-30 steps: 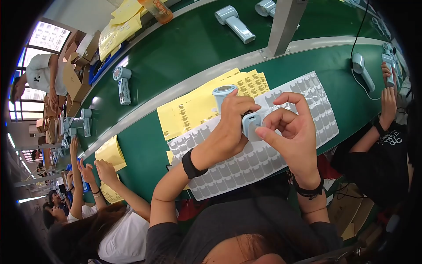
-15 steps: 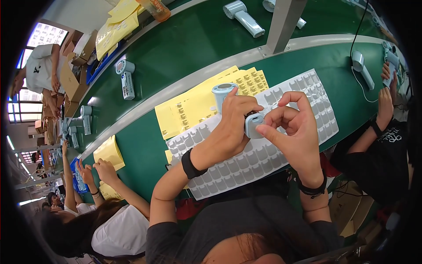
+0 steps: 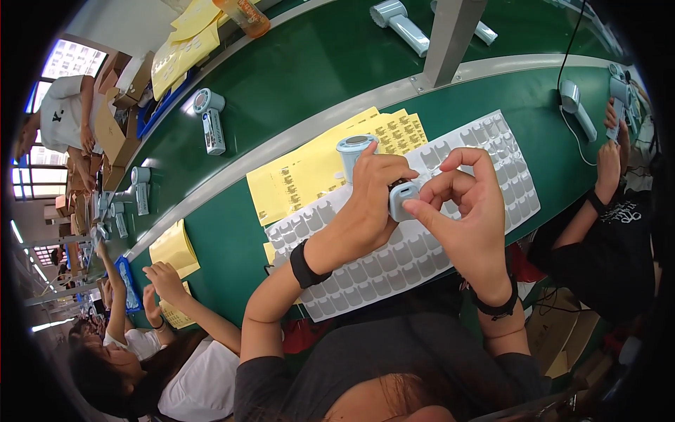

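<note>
Fingers of the left hand [image 3: 371,200] are wrapped tight around a pale blue handheld fan [image 3: 373,172], whose round head sticks up at twelve o'clock from the knuckles while its lower end pokes out at three o'clock. The right hand [image 3: 460,211] meets it there, thumb and forefinger pinched against the fan's lower end and the other fingers arched above; whether anything small sits in the pinch cannot be told. Both hands hover over a white sheet of grey stickers [image 3: 485,151] lying on the green tabletop [image 3: 232,211]. At ten o'clock from the hands, partly under the white sheet, lie yellow sheets [image 3: 302,176] with small dark marks. Beyond them, at twelve o'clock, a pale rail [image 3: 316,126] runs across the tabletop, and a grey post [image 3: 450,35] stands on it. Past the rail, at ten o'clock, another fan [image 3: 209,119] lies flat, and two more [image 3: 401,21] lie at twelve. At three o'clock a person in a black shirt [image 3: 619,225] holds a fan up; at eight o'clock a person in a white top [image 3: 190,380] works over a yellow sheet.
</note>
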A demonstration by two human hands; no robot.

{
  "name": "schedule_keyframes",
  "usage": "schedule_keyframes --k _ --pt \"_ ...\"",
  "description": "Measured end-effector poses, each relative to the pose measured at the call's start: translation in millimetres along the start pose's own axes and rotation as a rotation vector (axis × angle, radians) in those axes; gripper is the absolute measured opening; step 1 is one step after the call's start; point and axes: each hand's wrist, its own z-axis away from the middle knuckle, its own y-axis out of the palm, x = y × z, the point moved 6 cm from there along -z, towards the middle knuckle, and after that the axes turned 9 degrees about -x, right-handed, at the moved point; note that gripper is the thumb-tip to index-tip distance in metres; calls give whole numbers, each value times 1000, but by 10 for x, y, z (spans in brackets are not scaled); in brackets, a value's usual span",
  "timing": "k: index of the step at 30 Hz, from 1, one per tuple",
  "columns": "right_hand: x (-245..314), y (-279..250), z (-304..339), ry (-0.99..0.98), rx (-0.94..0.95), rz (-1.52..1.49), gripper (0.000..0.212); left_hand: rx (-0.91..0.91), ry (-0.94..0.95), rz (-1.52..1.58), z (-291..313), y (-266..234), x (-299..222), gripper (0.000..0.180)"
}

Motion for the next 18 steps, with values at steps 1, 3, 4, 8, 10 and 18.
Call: schedule_keyframes --k 1,3,4,8,10,18 --pt "28 -2 17 -51 -40 69 52 -1 6 -5 5 6 6 69" --pt "71 7 30 -97 -80 139 51 0 8 -8 11 2 17 70" --pt "114 11 35 -135 -95 244 50 42 16 -18 12 1 25 71" --pt "60 -160 -117 -125 -96 627 49 167 74 -26 -50 -115 37 64" --pt "-151 -190 -230 -43 -23 619 50 194 64 -64 -106 -154 84 56" --pt "-615 77 121 -542 126 619 12 343 302 -1080 -449 -538 1180 38"
